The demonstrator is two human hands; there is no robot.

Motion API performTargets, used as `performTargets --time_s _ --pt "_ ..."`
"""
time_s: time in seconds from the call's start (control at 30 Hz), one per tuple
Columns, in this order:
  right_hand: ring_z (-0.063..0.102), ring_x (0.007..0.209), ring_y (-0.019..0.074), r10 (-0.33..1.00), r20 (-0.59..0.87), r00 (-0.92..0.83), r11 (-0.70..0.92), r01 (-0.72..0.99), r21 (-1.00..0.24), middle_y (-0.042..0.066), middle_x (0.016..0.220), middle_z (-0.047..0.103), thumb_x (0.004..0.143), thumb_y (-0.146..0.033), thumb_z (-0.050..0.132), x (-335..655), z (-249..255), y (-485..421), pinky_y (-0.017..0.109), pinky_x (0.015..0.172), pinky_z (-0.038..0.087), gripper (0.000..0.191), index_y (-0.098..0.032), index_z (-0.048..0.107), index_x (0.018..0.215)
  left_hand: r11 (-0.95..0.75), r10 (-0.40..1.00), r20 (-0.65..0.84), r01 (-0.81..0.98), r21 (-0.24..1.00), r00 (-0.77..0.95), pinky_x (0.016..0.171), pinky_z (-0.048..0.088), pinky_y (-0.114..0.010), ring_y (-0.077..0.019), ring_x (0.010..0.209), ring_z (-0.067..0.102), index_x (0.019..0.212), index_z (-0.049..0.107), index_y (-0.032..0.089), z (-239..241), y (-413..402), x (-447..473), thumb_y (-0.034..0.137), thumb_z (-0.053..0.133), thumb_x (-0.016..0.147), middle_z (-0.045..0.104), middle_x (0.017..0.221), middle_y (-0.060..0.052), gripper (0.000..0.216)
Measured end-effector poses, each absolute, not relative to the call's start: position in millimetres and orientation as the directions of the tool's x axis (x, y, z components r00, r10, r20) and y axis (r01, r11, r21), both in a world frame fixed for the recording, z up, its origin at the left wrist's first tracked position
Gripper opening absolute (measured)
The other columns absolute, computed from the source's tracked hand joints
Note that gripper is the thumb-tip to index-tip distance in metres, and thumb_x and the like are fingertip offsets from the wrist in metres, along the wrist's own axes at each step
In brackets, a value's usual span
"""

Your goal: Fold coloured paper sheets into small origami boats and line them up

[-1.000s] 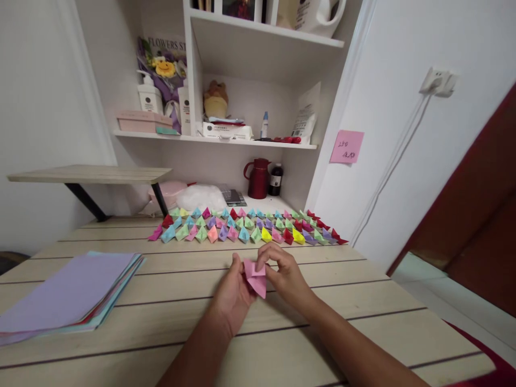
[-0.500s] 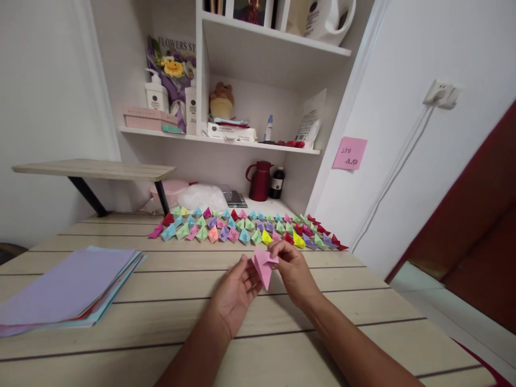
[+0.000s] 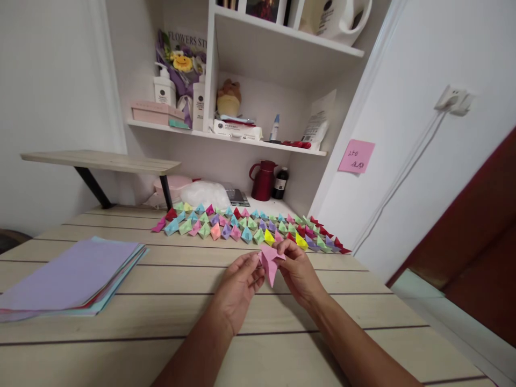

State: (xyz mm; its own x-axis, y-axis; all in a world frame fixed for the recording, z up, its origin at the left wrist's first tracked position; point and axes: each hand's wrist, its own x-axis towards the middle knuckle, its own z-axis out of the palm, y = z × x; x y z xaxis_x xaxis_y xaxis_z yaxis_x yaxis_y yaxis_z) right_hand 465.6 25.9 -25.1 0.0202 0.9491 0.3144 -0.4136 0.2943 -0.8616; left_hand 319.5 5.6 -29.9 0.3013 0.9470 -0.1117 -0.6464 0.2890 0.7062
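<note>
A piece of folded pink paper (image 3: 271,263) is held up above the table between my two hands, its narrow tip pointing down. My left hand (image 3: 241,285) pinches its left edge between thumb and fingers. On the other side, my right hand (image 3: 297,269) grips the right flap with thumb and forefinger. Just beyond my hands, rows of small folded paper boats (image 3: 226,231) in many colours cover the back of the table.
A stack of coloured paper sheets (image 3: 76,277) lies at the left of the wooden table (image 3: 185,322). Behind it stands a raised wooden stand (image 3: 100,161) on black legs. A red jug (image 3: 264,181) and a dark bottle (image 3: 281,184) stand in the shelf unit at the back.
My left thumb and fingers have closed onto the left edge of the folded pink paper, where the hand was more open before. The camera view has shifted slightly.
</note>
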Motion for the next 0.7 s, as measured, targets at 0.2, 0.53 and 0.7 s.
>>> performTargets --time_s 0.2,0.53,0.7 --pt "0.049 0.073 0.0116 0.951 0.308 -0.016 0.275 -0.413 -0.869 -0.003 0.078 0.053 0.058 -0.014 0.082 464.1 -25.8 23.7 0.022 0.064 0.038 0.029 -0.019 0.054 0.064 0.224 0.965 -0.117 -0.507 0.832 0.234 0.074 0.042 -0.026 -0.0138 0.079 0.058 0.090 0.072 0.014 -35.4 7.1 320.2 0.037 0.079 0.066 0.070 0.090 -0.008 0.034" --pt "0.050 0.069 0.0121 0.949 0.288 -0.125 0.202 -0.456 -0.867 -0.002 0.075 0.054 0.059 -0.019 0.083 461.8 -26.5 21.8 0.022 0.062 0.039 0.033 -0.019 0.051 0.066 0.299 0.945 -0.134 -0.622 0.724 0.298 0.072 0.041 -0.022 -0.0117 0.076 0.057 0.080 0.071 0.016 -33.5 7.4 321.0 0.027 0.077 0.069 0.068 0.082 -0.003 0.017" --pt "0.051 0.070 0.0133 0.947 0.298 -0.120 0.229 -0.398 -0.888 -0.002 0.076 0.056 0.060 -0.022 0.083 455.6 -23.6 17.8 0.024 0.064 0.040 0.033 -0.020 0.050 0.065 0.335 0.933 -0.142 -0.659 0.674 0.330 0.070 0.042 -0.021 -0.0104 0.075 0.056 0.089 0.070 0.017 -38.2 10.6 321.5 0.033 0.074 0.074 0.067 0.087 -0.002 0.022"
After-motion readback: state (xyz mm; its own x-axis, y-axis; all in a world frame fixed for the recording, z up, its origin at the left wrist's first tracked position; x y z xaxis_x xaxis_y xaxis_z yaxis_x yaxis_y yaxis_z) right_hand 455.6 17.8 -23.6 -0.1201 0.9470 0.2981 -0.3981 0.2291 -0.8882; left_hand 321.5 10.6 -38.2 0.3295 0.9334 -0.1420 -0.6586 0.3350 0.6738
